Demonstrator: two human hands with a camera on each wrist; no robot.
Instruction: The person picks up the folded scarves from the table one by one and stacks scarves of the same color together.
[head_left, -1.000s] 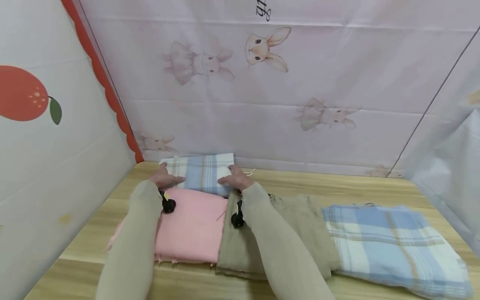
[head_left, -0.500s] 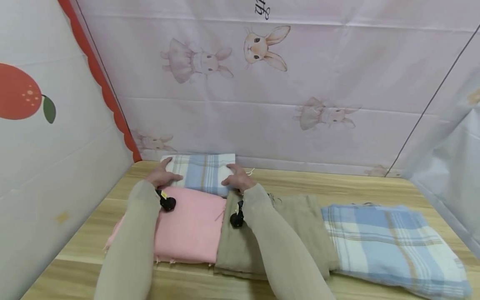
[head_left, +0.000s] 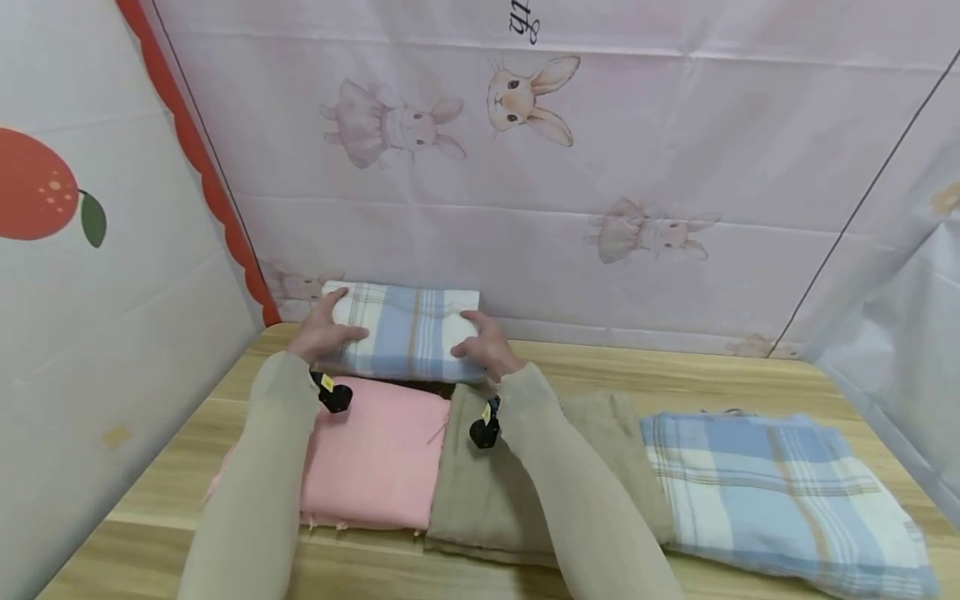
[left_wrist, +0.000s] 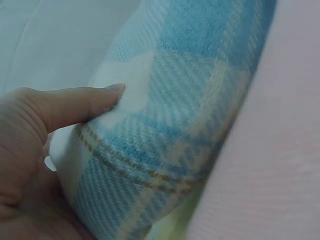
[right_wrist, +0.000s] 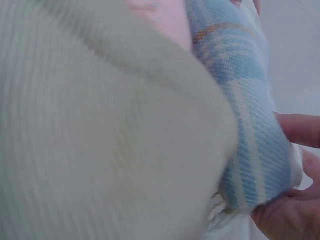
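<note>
A folded blue-and-white plaid scarf [head_left: 408, 333] is held by its two ends at the back left of the table, its back edge raised in front of the wall. My left hand [head_left: 322, 332] grips its left end, and in the left wrist view the thumb [left_wrist: 82, 104] presses on the plaid face. At the other end my right hand [head_left: 487, 343] grips the scarf, its thumb and fingers spread round the edge. In the right wrist view, white fringe [right_wrist: 217, 212] hangs at that end. Most fingers are hidden behind the cloth.
In front of the held scarf lie a folded pink cloth [head_left: 375, 458] and, beside it, an olive cloth [head_left: 480, 492]. Farther right lies another plaid cloth [head_left: 787, 492]. A rabbit-print wall sheet [head_left: 540, 250] stands behind the wooden table [head_left: 720, 371].
Both hands have raised the plaid scarf slightly, and its back edge stands higher against the wall. The right hand has shifted a little right. The other cloths stay in place.
</note>
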